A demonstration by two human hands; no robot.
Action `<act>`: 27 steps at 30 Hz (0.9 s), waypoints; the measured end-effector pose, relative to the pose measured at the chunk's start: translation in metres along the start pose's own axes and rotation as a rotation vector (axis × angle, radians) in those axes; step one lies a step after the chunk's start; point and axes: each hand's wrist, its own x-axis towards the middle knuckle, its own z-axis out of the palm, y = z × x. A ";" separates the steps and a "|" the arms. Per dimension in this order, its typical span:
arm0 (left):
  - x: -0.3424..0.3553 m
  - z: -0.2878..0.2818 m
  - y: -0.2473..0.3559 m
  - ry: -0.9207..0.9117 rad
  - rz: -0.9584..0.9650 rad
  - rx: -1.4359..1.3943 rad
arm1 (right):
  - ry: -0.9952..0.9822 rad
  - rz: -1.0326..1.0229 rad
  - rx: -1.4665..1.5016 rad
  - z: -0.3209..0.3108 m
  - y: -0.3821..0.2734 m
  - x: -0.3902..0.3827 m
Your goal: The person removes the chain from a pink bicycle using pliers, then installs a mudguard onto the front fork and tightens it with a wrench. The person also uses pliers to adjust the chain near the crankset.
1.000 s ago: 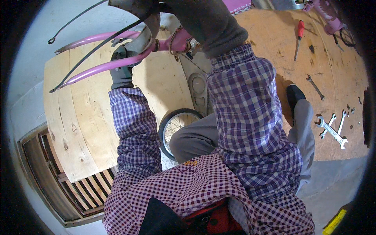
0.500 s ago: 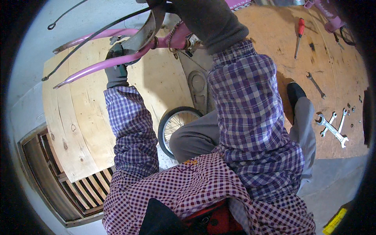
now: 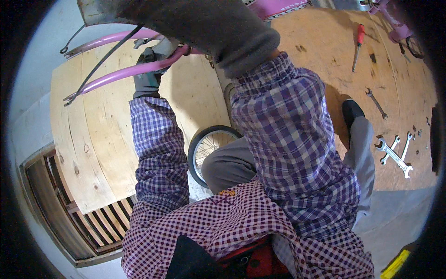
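Observation:
My gloved left hand (image 3: pixel 147 74) is closed round the underside of a pink two-pronged bicycle frame part (image 3: pixel 118 73) at the upper left, by a small metal bracket. My gloved right hand (image 3: pixel 209 30) reaches across above that part toward a curved metal mudguard (image 3: pixel 96 13); its fingers are hidden at the top edge. Black metal rods (image 3: pixel 95 74) run down from near the mudguard along the pink prongs. A bicycle wheel (image 3: pixel 199 152) lies below, beside my bent knee.
A pale plywood board (image 3: pixel 88 153) covers the left, above a slatted wooden frame (image 3: pixel 104 223). A darker board (image 3: pixel 320 56) on the right carries a red-handled screwdriver (image 3: pixel 358 37), several wrenches (image 3: pixel 392 156) and small fasteners. Another pink bicycle part (image 3: pixel 390 23) is at the upper right. A yellow object (image 3: pixel 394 266) lies lower right.
My right hand has moved left across the pink part, with the mudguard shifting left and up. The rods have shifted too. My left hand has moved slightly, still at the pink part.

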 end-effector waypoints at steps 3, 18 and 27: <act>0.000 0.002 0.005 -0.023 -0.020 -0.001 | -0.015 0.008 0.001 -0.001 0.001 0.000; -0.012 0.005 0.007 -0.046 -0.088 -0.079 | 0.148 0.154 0.055 -0.030 0.083 -0.020; -0.029 0.015 0.013 0.042 -0.289 -0.790 | 0.403 0.525 -0.909 0.037 0.114 -0.050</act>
